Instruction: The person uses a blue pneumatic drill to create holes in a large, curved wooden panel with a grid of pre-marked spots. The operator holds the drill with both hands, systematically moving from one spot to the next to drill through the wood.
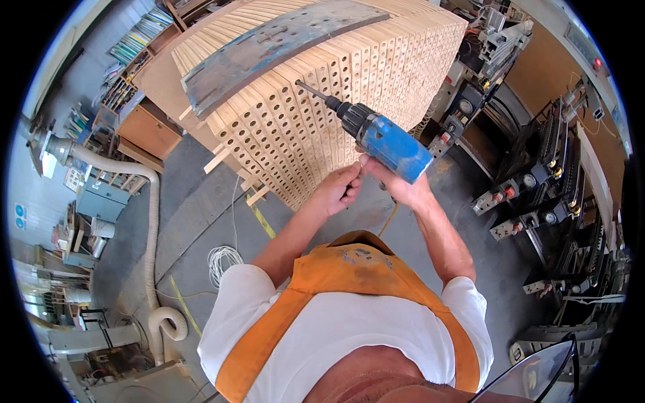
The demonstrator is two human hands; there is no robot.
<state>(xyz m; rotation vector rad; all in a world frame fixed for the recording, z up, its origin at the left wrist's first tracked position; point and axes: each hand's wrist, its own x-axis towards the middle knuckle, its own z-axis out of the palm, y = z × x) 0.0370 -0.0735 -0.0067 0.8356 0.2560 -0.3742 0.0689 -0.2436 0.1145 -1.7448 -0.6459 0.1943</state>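
Observation:
My right hand is wrapped round the grip of a blue power drill with a black chuck. Its long bit points up and left, the tip appearing at the face of a big stack of pale wooden pieces. Rows of round holes cover that face; I cannot tell whether the tip is inside one. Just below the drill, my left hand has its fingers curled in a pinch close to my right hand. What it pinches, if anything, is hidden. A worn blue board lies across the top of the stack.
Coiled white cable lies on the grey floor to the left, near a ribbed hose. Machine frames with gauges stand at the right. Wooden cabinets are at the far left. Small wooden battens jut from under the stack.

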